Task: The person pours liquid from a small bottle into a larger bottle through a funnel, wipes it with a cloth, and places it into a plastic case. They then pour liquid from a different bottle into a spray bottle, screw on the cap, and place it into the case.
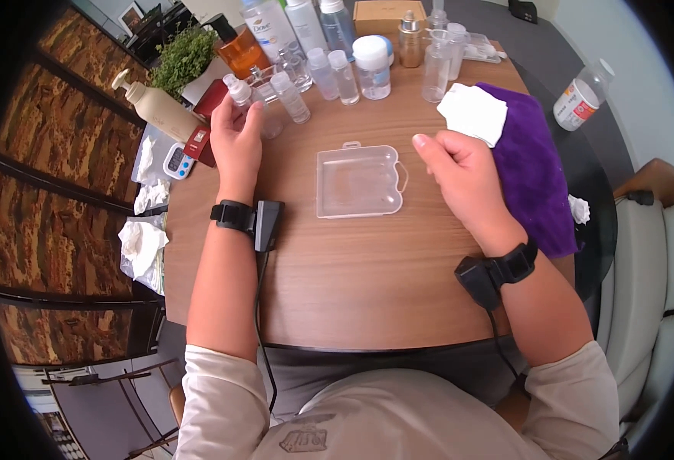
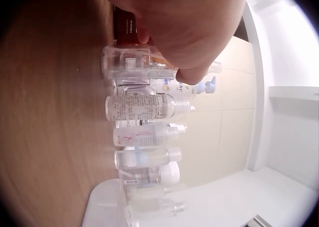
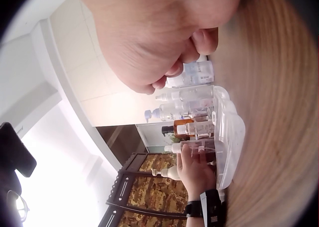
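Observation:
My left hand (image 1: 237, 146) grips a clear bottle (image 1: 241, 93) with a white top at the back left; in the left wrist view the thumb and fingers close around the bottle (image 2: 117, 63), which stands upright. The right wrist view also shows that left hand (image 3: 196, 174) around it. My right hand (image 1: 463, 172) is raised right of a clear plastic case (image 1: 360, 182), fingers curled inward and thumb extended, with nothing visible in it. In the right wrist view the curled fingertips of my right hand (image 3: 169, 42) show. The case lies flat and looks empty.
Several bottles and a white-lidded jar (image 1: 373, 69) line the back. A beige pump bottle (image 1: 160, 107), dark red box (image 1: 200, 146) and timer (image 1: 178, 162) are at left. A white cloth (image 1: 475, 113) lies on a purple towel (image 1: 532, 169) at right. Another bottle (image 1: 582, 96) stands beyond.

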Motion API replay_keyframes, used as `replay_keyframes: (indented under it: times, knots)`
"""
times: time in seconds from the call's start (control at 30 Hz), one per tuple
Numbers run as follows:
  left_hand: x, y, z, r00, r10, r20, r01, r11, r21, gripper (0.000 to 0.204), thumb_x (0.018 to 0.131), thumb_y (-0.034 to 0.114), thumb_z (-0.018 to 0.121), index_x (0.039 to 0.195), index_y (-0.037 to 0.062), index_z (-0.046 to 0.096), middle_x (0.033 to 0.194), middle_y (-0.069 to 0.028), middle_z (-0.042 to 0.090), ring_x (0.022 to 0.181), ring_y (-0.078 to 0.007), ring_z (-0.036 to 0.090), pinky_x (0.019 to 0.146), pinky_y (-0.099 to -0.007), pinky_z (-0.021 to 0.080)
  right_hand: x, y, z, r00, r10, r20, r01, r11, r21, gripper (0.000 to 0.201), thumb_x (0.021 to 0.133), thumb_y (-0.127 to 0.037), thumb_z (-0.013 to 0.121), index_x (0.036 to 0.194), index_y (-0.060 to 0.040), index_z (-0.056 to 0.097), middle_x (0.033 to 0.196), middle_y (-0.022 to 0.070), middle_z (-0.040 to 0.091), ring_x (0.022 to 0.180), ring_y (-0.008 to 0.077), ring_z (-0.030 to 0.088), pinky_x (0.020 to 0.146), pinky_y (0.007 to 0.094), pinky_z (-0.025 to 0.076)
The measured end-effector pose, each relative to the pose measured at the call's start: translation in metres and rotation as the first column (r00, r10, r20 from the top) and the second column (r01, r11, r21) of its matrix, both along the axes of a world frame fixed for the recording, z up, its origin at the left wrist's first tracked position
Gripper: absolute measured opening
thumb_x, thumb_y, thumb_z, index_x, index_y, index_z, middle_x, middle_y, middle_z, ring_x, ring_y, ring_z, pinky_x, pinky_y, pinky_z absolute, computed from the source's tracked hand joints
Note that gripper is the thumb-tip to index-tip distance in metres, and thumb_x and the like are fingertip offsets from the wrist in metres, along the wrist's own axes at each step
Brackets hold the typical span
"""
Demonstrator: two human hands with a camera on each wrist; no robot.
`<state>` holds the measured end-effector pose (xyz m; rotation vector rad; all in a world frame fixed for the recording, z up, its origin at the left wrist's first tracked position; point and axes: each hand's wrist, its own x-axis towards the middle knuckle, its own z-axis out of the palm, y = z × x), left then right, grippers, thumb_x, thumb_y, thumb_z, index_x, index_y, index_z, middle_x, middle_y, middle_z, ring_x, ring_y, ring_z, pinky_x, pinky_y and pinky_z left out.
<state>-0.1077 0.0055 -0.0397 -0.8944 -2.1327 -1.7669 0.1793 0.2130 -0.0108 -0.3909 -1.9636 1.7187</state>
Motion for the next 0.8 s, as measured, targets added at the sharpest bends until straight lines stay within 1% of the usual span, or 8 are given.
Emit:
replay_keyframes:
  times: [0.03,0.2,0.3,0.37,0.5,0.6,0.7,0.8]
  knots:
    - [-0.002,0.001,-0.005,1.0,-0.014,-0.001,0.014,0.999,0.043,0.053,0.097,0.011,0.077,0.141,-0.0046,0.055,0.126,-0.0109,0.067,0.112,-0.0191,0.069,0.097,-0.0329,0.056,0.0,0.001,-0.002,1.0,-0.02,0.01,0.02,1.0,0.011,0.049,0.104,-0.025,0.071,0.065,-0.0052,0.049,0.061,-0.0072,0.043,0.059,0.0029,0.035,0.051,0.0279,0.028]
    - [0.011,0.005,0.003,0.999,0.037,-0.01,-0.037,0.998,0.041,0.065,0.094,0.016,0.082,0.146,-0.0035,0.048,0.127,-0.0138,0.066,0.113,-0.0209,0.068,0.098,-0.0345,0.056,-0.001,0.004,-0.004,0.996,-0.076,0.045,0.074,0.997,0.035,0.049,0.104,-0.025,0.07,0.065,-0.0044,0.05,0.061,-0.0072,0.044,0.059,0.0025,0.034,0.051,0.0272,0.028]
    - [0.014,0.006,0.002,0.994,0.106,-0.022,-0.106,0.993,-0.041,0.068,0.091,0.019,0.085,0.144,-0.0048,0.048,0.126,-0.0147,0.067,0.113,-0.0223,0.068,0.098,-0.0356,0.057,-0.001,0.004,-0.005,0.997,-0.072,0.036,0.071,0.997,0.039,0.049,0.105,-0.025,0.07,0.065,-0.0046,0.05,0.061,-0.0073,0.044,0.058,0.0027,0.034,0.051,0.0275,0.027]
    - [0.016,0.005,0.004,0.985,0.172,-0.01,-0.172,0.973,-0.151,0.072,0.089,0.023,0.087,0.142,-0.006,0.048,0.127,-0.0172,0.068,0.115,-0.0242,0.068,0.099,-0.0364,0.056,-0.001,0.004,-0.004,0.997,-0.068,0.035,0.067,0.997,0.046,0.049,0.105,-0.026,0.07,0.065,-0.0048,0.05,0.061,-0.0073,0.044,0.058,0.0028,0.034,0.051,0.0274,0.028]
    - [0.001,0.001,-0.009,0.992,0.116,0.048,-0.111,0.99,-0.084,0.074,0.088,0.026,0.088,0.14,-0.0063,0.048,0.128,-0.019,0.068,0.117,-0.0249,0.068,0.099,-0.0366,0.056,-0.001,0.004,-0.007,0.995,-0.08,0.054,0.078,0.996,0.048,0.049,0.104,-0.027,0.071,0.065,-0.005,0.052,0.06,-0.0074,0.044,0.058,0.003,0.034,0.051,0.0274,0.028]
    - [0.0,0.005,-0.011,0.992,0.128,-0.011,-0.128,0.988,-0.086,0.074,0.087,0.027,0.089,0.14,-0.0062,0.049,0.126,-0.0194,0.07,0.119,-0.0253,0.068,0.1,-0.0367,0.056,-0.001,0.005,-0.007,0.995,-0.082,0.051,0.079,0.995,0.067,0.049,0.103,-0.027,0.072,0.065,-0.0045,0.052,0.06,-0.0068,0.046,0.057,0.003,0.036,0.051,0.0276,0.029]
    - [0.009,0.005,-0.003,0.991,0.135,0.006,-0.133,0.983,-0.126,0.069,0.088,0.026,0.087,0.137,-0.0065,0.051,0.124,-0.0175,0.071,0.118,-0.0252,0.069,0.099,-0.0368,0.057,0.0,0.005,-0.006,0.995,-0.08,0.065,0.074,0.992,0.098,0.049,0.103,-0.028,0.072,0.065,-0.0039,0.052,0.06,-0.0061,0.047,0.057,0.0032,0.036,0.05,0.028,0.029]
    - [0.012,0.004,0.002,0.984,0.154,0.092,-0.138,0.976,-0.167,0.063,0.09,0.025,0.086,0.134,-0.0068,0.054,0.126,-0.0177,0.071,0.115,-0.0257,0.071,0.098,-0.0367,0.058,0.0,0.005,-0.005,0.995,-0.077,0.07,0.069,0.992,0.107,0.05,0.103,-0.028,0.072,0.065,-0.0036,0.051,0.06,-0.0058,0.047,0.057,0.0033,0.036,0.05,0.0281,0.03]
